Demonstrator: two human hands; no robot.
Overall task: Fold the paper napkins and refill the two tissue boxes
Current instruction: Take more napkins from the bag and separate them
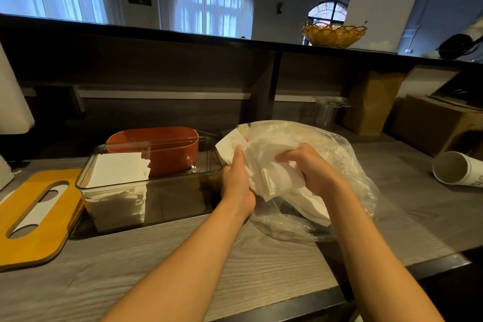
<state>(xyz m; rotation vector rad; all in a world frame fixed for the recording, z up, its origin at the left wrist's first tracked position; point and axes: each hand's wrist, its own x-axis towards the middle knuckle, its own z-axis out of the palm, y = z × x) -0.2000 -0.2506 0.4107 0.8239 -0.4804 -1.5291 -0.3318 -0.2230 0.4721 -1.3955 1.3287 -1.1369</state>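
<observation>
A bundle of white paper napkins [274, 178] sits partly inside a clear plastic bag [339, 165] on the grey counter. My left hand [237, 180] grips the bundle's left side, thumb up along it. My right hand [311, 172] curls over its right side through the bag's mouth. Left of my hands stands a clear tissue box [183, 191] with a stack of folded napkins [117, 172] in its left half. Behind it is an orange tissue box [162, 149], open on top.
A yellow slotted lid [39, 214] lies flat at the left. A white paper cup [454, 168] lies on its side at the right, near cardboard boxes [431, 123]. A wicker basket [334, 34] sits on the upper shelf. The counter edge [287, 306] runs along the front.
</observation>
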